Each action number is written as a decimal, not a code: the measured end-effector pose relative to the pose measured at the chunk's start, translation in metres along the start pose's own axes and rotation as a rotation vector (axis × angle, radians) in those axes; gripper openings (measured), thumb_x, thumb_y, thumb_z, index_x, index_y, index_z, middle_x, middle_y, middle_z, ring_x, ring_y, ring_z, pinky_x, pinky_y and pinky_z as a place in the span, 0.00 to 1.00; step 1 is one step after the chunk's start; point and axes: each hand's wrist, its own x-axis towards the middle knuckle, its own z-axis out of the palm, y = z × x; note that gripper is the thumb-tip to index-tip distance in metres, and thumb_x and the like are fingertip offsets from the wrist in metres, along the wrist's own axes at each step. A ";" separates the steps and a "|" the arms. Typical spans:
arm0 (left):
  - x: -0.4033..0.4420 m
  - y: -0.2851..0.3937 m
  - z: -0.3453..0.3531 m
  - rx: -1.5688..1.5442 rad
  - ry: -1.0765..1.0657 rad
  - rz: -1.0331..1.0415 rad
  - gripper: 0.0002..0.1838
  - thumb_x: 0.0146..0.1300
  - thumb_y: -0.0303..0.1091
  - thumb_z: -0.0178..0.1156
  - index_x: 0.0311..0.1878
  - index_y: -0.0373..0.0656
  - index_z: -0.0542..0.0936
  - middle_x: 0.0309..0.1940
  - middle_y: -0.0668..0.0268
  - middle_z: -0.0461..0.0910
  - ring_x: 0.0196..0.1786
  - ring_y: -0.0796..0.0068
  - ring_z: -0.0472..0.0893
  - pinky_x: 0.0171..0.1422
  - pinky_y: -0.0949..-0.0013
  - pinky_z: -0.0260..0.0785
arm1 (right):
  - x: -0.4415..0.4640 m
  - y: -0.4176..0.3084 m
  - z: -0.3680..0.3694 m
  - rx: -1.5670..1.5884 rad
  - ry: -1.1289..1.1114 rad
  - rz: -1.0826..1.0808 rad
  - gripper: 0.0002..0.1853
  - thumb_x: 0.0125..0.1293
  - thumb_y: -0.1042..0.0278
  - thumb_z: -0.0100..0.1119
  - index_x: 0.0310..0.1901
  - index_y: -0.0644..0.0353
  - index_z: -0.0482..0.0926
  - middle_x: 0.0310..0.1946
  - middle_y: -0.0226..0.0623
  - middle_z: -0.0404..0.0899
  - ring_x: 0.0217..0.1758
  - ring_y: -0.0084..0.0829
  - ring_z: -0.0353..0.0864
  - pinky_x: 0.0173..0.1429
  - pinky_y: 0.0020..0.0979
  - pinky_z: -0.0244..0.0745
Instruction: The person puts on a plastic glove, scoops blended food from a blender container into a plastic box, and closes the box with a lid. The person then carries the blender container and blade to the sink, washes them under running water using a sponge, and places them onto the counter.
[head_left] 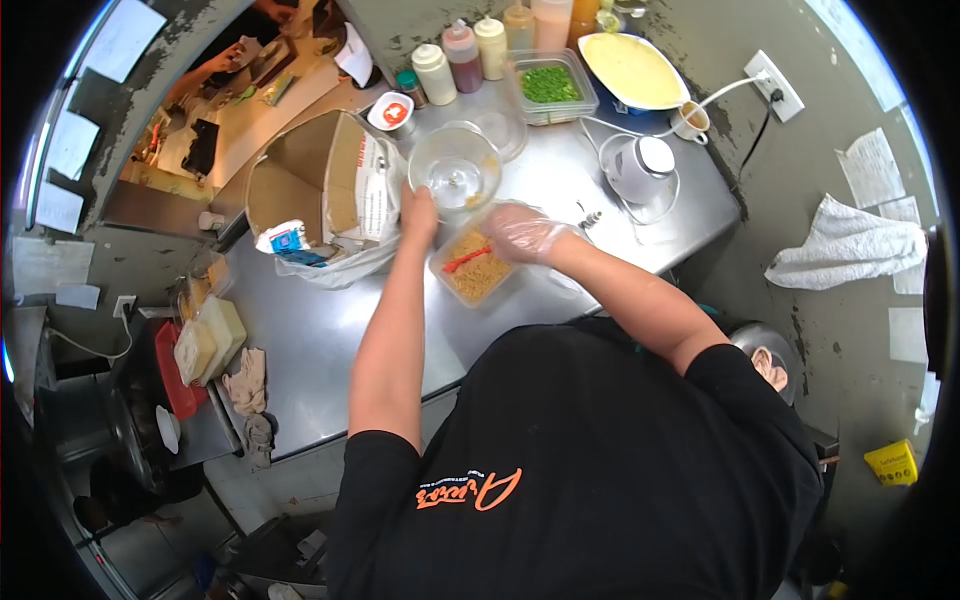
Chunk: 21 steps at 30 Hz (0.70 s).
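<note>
My bare left hand (419, 212) grips the near left rim of a clear round bowl (455, 170), which has a little residue on its side. Just right of it, my right hand (518, 233), in a clear plastic glove, is over the far right edge of a square clear container (470, 284) of brown crumbly food. A red utensil (467, 259) lies on the crumbs, its end close to my right fingers. Those fingers are curled, and whatever they hold is hidden. Behind the bowl, a clear round lid (500, 136) rests on the steel counter (310, 370).
An open cardboard box (290, 175) stands left of the bowl. Squeeze bottles (462, 58), a tub of chopped greens (548, 86) and a yellow-filled tray (632, 72) line the back. A white appliance (638, 172) with a cord stands right. Through the opening, another person's hands show.
</note>
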 end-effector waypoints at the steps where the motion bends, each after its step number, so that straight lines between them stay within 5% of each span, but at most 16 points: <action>1: -0.007 0.008 -0.004 0.061 0.025 0.067 0.29 0.59 0.31 0.40 0.65 0.33 0.64 0.59 0.45 0.70 0.64 0.52 0.68 0.70 0.61 0.56 | 0.002 0.000 -0.003 -0.022 0.012 -0.033 0.08 0.49 0.71 0.56 0.30 0.64 0.81 0.31 0.53 0.80 0.39 0.50 0.80 0.48 0.44 0.74; 4: -0.036 0.036 0.003 0.141 0.050 0.169 0.31 0.56 0.27 0.41 0.67 0.32 0.61 0.63 0.44 0.67 0.67 0.52 0.65 0.73 0.62 0.53 | -0.003 0.018 -0.005 -0.163 0.089 -0.110 0.09 0.52 0.73 0.52 0.32 0.64 0.81 0.31 0.53 0.80 0.41 0.51 0.79 0.50 0.43 0.73; 7: -0.034 0.034 0.006 0.275 0.017 0.282 0.32 0.56 0.27 0.43 0.67 0.31 0.61 0.64 0.44 0.65 0.69 0.51 0.63 0.74 0.61 0.51 | 0.025 0.034 0.001 0.012 0.662 -0.156 0.09 0.54 0.73 0.52 0.29 0.68 0.81 0.29 0.54 0.80 0.40 0.51 0.81 0.45 0.45 0.75; 11: -0.031 0.034 0.012 0.325 -0.053 0.378 0.33 0.56 0.26 0.45 0.68 0.31 0.60 0.65 0.43 0.64 0.69 0.48 0.63 0.74 0.59 0.53 | 0.074 0.048 0.003 -0.127 0.043 0.038 0.09 0.54 0.74 0.51 0.30 0.68 0.81 0.31 0.57 0.80 0.38 0.51 0.81 0.45 0.44 0.74; 16: -0.032 0.035 0.014 0.365 -0.016 0.433 0.31 0.57 0.24 0.45 0.67 0.31 0.60 0.64 0.43 0.64 0.68 0.47 0.64 0.72 0.59 0.55 | 0.094 0.052 0.020 0.032 -0.037 -0.157 0.09 0.53 0.71 0.55 0.33 0.65 0.83 0.31 0.51 0.82 0.34 0.46 0.81 0.41 0.39 0.74; 21: -0.020 0.038 0.017 0.279 0.106 0.166 0.27 0.60 0.27 0.46 0.65 0.33 0.64 0.58 0.40 0.71 0.60 0.43 0.71 0.68 0.57 0.60 | 0.071 0.036 -0.021 0.380 -0.082 -0.100 0.09 0.53 0.71 0.57 0.33 0.62 0.84 0.28 0.42 0.83 0.32 0.31 0.81 0.39 0.34 0.75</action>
